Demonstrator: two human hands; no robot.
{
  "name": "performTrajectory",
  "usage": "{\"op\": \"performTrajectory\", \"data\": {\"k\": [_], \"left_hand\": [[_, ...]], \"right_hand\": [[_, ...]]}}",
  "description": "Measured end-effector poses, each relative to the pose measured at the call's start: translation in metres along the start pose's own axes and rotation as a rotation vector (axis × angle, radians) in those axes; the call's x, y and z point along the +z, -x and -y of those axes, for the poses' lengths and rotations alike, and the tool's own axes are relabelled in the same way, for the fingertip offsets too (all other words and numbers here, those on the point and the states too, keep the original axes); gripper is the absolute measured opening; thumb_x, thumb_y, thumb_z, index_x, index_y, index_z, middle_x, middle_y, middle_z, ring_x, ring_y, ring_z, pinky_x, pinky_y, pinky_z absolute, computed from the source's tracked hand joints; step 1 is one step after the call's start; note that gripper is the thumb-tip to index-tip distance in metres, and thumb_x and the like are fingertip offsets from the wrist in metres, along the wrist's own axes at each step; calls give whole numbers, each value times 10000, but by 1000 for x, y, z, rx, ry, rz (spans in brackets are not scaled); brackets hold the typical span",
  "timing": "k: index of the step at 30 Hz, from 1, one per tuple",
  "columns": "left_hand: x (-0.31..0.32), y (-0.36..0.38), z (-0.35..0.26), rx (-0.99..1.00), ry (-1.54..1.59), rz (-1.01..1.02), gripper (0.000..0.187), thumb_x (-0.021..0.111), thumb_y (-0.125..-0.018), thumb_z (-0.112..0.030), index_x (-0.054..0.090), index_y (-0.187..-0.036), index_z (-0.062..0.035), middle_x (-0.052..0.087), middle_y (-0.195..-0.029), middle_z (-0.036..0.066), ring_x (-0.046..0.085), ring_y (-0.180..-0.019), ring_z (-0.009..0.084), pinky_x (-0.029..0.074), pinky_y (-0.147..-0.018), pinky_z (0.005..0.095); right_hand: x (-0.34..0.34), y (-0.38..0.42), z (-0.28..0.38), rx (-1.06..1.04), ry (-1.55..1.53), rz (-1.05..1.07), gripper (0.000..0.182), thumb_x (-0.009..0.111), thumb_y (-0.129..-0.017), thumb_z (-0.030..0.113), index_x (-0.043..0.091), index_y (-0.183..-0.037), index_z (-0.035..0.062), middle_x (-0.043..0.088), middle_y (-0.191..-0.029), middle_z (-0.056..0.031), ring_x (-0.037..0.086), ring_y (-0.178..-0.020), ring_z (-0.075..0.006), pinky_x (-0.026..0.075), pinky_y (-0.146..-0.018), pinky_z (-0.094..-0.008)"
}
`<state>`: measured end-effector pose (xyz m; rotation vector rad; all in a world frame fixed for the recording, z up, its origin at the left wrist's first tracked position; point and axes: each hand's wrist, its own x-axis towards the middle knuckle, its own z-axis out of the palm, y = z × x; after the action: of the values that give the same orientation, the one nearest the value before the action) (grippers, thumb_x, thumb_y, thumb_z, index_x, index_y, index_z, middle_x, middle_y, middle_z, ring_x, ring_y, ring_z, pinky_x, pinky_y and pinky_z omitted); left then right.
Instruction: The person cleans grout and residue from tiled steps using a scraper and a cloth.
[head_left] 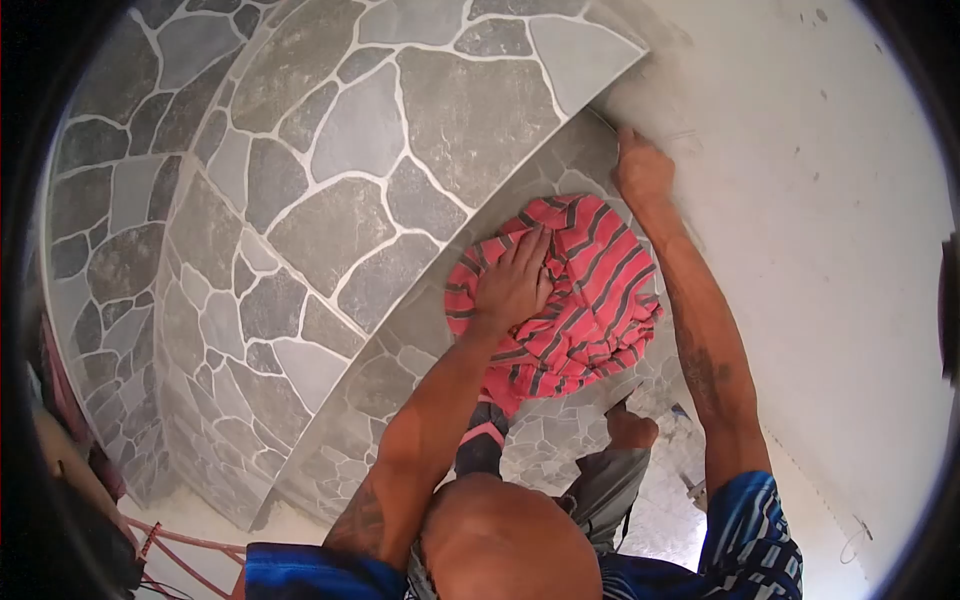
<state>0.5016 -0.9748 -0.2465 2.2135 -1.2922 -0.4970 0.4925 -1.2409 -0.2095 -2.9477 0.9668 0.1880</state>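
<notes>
My left hand (516, 281) lies flat on a bunched red cloth (600, 290) with dark stripes, fingers stretched out. The cloth sits on a lower stone-patterned step (400, 370). Farther up, my right hand (644, 172) is closed near the corner where the step meets the pale wall (820, 200). A thin dark line shows beside its fingertips; whatever the fingers hold, if anything, I cannot make out. Beside both hands is the raised step (340, 150), its grey stone shapes outlined in white.
My bent knee (510, 545) fills the bottom middle, with a dark, pink-striped sock (482, 440) beyond it. My other foot (630, 430) rests on the lower surface. Reddish metal bars (190, 545) stand at lower left. The wall borders the right side.
</notes>
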Motion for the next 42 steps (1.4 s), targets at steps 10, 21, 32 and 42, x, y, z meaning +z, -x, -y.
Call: {"op": "performTrajectory", "data": {"k": [10, 21, 32, 42], "left_hand": [[-1, 2, -5, 10, -88, -19, 602, 553, -859, -220, 439, -1423, -44, 463, -1449, 113, 534, -1228, 301, 502, -971, 404], [7, 40, -11, -69, -42, -63, 657, 570, -867, -199, 373, -1460, 3, 434, -1467, 183, 490, -1271, 360, 427, -1047, 423], [6, 15, 4, -59, -111, -202, 645, 552, -873, -186, 357, -1436, 61, 361, -1492, 255, 408, -1327, 419, 347, -1095, 494], [0, -82, -25, 124, -131, -158, 545, 575, -845, -74, 436, -1350, 75, 390, -1408, 304, 418, -1296, 464, 377, -1093, 471]], "right_hand": [[-10, 0, -11, -17, 21, 72, 400, 586, -806, 102, 629, -1204, 81, 695, -951, -197, 673, -904, -384, 537, -736, -497], [-19, 4, -9, -69, -74, 55, 338, 574, -792, 84, 640, -1123, 97, 693, -932, -188, 676, -898, -380, 547, -756, -500], [-35, 161, -49, 559, -1058, 341, 415, 659, -891, 343, 688, -1045, -42, 714, -947, -167, 674, -884, -202, 519, -785, -380], [11, 316, -17, 766, -1353, 88, 412, 682, -886, 403, 703, -952, -3, 666, -762, -54, 613, -729, -148, 481, -676, -347]]}}
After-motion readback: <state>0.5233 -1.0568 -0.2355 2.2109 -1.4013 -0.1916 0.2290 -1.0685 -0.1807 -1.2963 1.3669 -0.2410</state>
